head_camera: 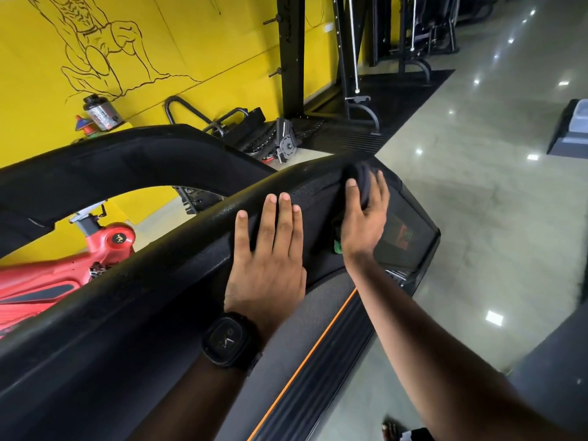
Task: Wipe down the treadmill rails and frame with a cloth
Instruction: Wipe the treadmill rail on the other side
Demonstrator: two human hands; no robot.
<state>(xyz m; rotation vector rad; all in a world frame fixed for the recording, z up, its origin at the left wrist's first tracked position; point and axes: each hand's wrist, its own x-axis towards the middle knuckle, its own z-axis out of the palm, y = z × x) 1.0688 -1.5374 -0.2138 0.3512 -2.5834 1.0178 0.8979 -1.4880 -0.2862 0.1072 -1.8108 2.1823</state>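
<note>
Two hands are working on the treadmill's black handrail (159, 256). Off to the left, a red exercise bike (105, 246) is standing by the yellow wall. The left hand (270, 249), wearing a black watch (229, 342), is lying flat on the rail, fingers straight. Just beside it, the right hand (362, 224) is gripping a dark cloth (362, 179), pressing it against the rail next to the console (404, 237).

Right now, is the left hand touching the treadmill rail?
Touching. The head view shows the left hand lying flat on the rail, straight fingers resting over its top, no gap.
</note>
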